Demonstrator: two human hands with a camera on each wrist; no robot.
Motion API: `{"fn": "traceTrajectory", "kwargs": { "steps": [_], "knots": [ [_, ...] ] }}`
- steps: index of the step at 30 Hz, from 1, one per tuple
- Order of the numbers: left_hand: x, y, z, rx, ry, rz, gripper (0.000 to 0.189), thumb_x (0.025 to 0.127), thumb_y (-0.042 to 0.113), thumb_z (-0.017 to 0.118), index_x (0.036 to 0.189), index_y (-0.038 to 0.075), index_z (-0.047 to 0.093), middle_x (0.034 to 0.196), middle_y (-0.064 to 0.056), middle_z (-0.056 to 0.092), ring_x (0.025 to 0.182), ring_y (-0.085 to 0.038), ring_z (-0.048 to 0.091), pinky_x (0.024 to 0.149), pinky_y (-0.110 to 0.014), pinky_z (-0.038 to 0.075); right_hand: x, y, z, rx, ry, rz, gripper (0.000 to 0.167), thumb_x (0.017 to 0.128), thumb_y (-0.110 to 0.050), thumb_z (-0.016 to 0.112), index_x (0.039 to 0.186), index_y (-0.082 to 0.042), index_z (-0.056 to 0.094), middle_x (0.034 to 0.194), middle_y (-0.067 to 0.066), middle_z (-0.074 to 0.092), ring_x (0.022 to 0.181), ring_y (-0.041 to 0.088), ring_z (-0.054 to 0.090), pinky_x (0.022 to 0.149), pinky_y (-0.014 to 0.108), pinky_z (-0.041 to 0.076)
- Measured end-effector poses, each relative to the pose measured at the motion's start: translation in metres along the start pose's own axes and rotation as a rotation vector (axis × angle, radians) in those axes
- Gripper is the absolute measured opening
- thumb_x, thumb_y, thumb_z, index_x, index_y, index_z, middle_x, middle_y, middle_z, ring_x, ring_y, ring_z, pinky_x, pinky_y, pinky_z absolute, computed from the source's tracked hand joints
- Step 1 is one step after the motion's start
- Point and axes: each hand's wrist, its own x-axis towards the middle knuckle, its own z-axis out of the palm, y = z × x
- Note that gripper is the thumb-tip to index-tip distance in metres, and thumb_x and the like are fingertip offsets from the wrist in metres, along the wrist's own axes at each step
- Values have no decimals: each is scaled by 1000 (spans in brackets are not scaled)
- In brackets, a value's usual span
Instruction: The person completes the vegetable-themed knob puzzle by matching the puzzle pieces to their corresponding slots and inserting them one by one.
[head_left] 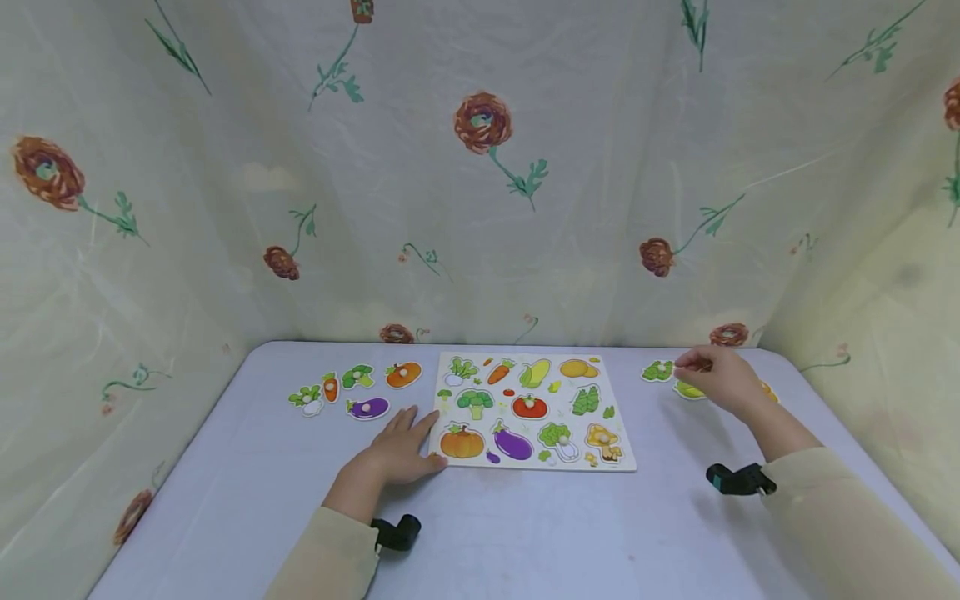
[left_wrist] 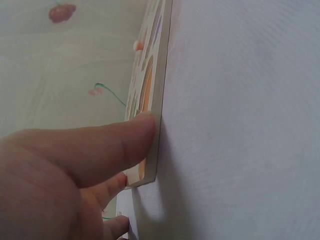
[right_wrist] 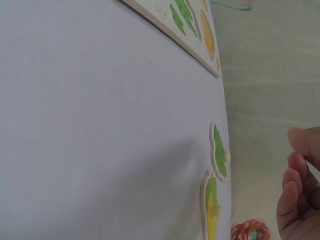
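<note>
A wooden vegetable puzzle board (head_left: 495, 417) lies flat on the table. My left hand (head_left: 401, 450) touches its near left corner, the thumb (left_wrist: 135, 135) against the front edge and the fingers spread along the left side. My right hand (head_left: 716, 379) hovers at the far right, fingers loosely curled, with nothing visible between thumb and fingertips. Below it are a corn piece (right_wrist: 210, 210) and a green leafy-looking piece (head_left: 657, 372). A yellow-orange piece (head_left: 769, 392) is mostly hidden behind that hand. The bok choy piece (head_left: 558, 442) and mushroom piece (head_left: 603, 443) sit in the board.
Left of the board lie a turnip piece (head_left: 307, 400), carrot piece (head_left: 331, 387), broccoli piece (head_left: 358, 377), pumpkin piece (head_left: 403, 374) and eggplant piece (head_left: 368, 408). A flowered curtain (head_left: 585, 250) hangs behind and beside the white table (head_left: 525, 533).
</note>
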Motion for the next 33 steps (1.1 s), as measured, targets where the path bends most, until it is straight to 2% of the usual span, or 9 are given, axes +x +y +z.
{"fn": "traceTrajectory", "kwargs": {
  "steps": [11,16,21,27,33],
  "knots": [
    [4,-2,4,6,-6,5,79,90,44,70,157,19,36,165,-15,20,153,-36,11,116,-63,22,8,37,7,-11,10,112,33,99,-19,63,117,9,60,104,23,62,92,33,55,74,33,50],
    [2,-2,2,2,3,1,79,89,42,71,156,18,37,164,-16,21,152,-36,12,115,-64,23,16,53,13,-13,28,143,33,97,-17,62,115,11,60,98,21,61,89,32,54,71,35,45],
    [2,-3,2,5,10,6,78,89,42,71,156,17,37,164,-17,21,152,-37,12,115,-63,23,19,69,19,21,12,208,36,98,-18,60,120,11,57,103,23,59,91,33,53,75,38,45],
    [3,-3,1,9,10,3,79,89,43,71,156,17,38,164,-17,21,152,-37,12,115,-63,23,19,78,25,16,25,210,36,97,-18,61,119,10,59,106,25,61,93,35,54,77,42,45],
    [3,-3,2,5,10,1,79,89,43,71,156,18,38,164,-16,21,152,-37,12,116,-63,23,18,76,29,6,61,231,34,98,-18,60,117,11,61,108,27,63,94,37,55,78,45,44]
  ]
}}
